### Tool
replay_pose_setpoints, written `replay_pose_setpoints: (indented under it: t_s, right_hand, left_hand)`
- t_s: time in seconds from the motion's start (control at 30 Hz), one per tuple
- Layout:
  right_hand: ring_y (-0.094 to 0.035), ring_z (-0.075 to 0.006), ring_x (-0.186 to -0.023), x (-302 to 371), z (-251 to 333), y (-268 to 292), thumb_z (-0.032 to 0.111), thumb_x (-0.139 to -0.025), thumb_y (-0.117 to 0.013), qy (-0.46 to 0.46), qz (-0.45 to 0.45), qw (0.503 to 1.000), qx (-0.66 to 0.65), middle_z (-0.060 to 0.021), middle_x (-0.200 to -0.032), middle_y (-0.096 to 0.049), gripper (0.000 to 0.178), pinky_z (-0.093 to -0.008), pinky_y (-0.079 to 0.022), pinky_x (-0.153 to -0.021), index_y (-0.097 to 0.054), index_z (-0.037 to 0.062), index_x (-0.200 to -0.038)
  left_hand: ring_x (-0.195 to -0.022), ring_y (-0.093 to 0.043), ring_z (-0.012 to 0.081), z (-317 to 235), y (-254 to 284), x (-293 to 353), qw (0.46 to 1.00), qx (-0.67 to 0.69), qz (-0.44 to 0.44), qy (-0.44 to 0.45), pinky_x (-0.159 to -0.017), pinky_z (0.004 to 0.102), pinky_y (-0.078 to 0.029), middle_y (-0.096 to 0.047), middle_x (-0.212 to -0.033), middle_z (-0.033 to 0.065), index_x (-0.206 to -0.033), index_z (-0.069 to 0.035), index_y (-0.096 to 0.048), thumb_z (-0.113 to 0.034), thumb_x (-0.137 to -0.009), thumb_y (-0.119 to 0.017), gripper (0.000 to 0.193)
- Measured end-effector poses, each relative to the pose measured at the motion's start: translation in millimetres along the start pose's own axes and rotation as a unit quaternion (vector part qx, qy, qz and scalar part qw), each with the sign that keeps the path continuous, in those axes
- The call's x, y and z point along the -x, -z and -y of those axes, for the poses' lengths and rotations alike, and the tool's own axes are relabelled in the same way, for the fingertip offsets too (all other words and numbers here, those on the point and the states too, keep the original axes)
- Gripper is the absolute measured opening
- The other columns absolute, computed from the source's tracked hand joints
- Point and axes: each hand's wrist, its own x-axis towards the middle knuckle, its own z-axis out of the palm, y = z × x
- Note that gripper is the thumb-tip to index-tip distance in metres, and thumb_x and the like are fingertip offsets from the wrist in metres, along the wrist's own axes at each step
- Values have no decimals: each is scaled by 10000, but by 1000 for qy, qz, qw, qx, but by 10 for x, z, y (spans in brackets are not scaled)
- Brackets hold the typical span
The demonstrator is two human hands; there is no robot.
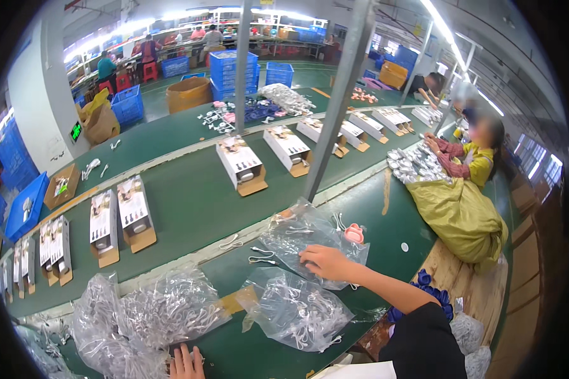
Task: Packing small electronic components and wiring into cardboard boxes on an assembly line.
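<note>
My right hand (pixel 327 262) reaches across the green bench, its fingers curled down onto a crumpled clear plastic bag (pixel 284 237); the fingertips are partly hidden. Low in the picture, my left hand (pixel 186 363) rests with its fingers apart beside a big clear bag of white cables (pixel 164 312). Between the hands lies another clear bag of white cables (pixel 297 316). Loose short white cables (pixel 261 255) sit to the left of my right hand. A pink molded piece (pixel 354 233) lies just beyond the right hand.
Printed boxes with open flaps (pixel 241 165) stand along the green conveyor (pixel 189 208). A metal post (pixel 344 95) rises at the bench's far edge. At right, a person sits behind white parts (pixel 417 163) and a yellow-green sack (pixel 458 211). Dark blue parts (pixel 431 294) lie beside my right forearm.
</note>
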Motion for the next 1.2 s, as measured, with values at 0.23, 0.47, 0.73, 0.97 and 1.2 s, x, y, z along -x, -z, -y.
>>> replay_pose_setpoints:
  t_s: [0.23, 0.47, 0.73, 0.97, 1.2]
  right_hand:
    - [-588, -274, -885, -124, 25, 34, 110, -807, -607, -39, 8, 999, -1, -64, -882, -567, 107, -371, -488, -731, -607, 77, -909]
    - [-589, -264, -848, -281, 12, -26, 136, -810, -614, -47, 6, 999, 16, -63, -853, -554, 85, -376, -488, -701, -610, 80, -874]
    - [-596, -272, -809, -477, 30, -31, 171, -833, -594, -37, 47, 994, 96, -63, -822, -566, 80, -387, -498, -654, -603, 93, -852]
    - [-617, -291, -776, -1031, 546, 222, 162, -846, -609, 148, 39, 988, -17, -82, -823, -615, 116, -368, -498, -663, -624, 64, -905]
    - [-645, -239, -778, -1498, 1599, 127, 212, -858, -657, 239, 103, 940, -219, -89, -877, -638, 265, -341, -512, -693, -594, 43, -1052]
  left_hand:
    - [-1076, -566, 278, -86, 84, 45, 996, -66, 63, 22, -859, 344, -492, -531, -1271, 168, -1253, -2, -525, -106, -865, -507, 403]
    - [-903, -563, 233, -21, 70, -14, 996, 55, 76, -11, -704, 321, -495, -569, -1001, 100, -1064, -38, -574, -98, -809, -530, 266]
    - [-816, -593, 260, 58, 72, -173, 973, 231, 9, -7, -668, 355, -496, -581, -898, 106, -925, -52, -608, -129, -794, -609, 152]
    - [-692, -604, 229, 399, 482, -642, 864, 501, -2, 39, -617, 329, -491, -580, -807, 73, -885, -52, -631, -69, -727, -724, 185]
    - [-630, -599, 157, 500, 515, -1436, 795, 597, -47, 93, -577, 283, -462, -607, -750, 91, -824, 8, -626, -59, -747, -733, 148]
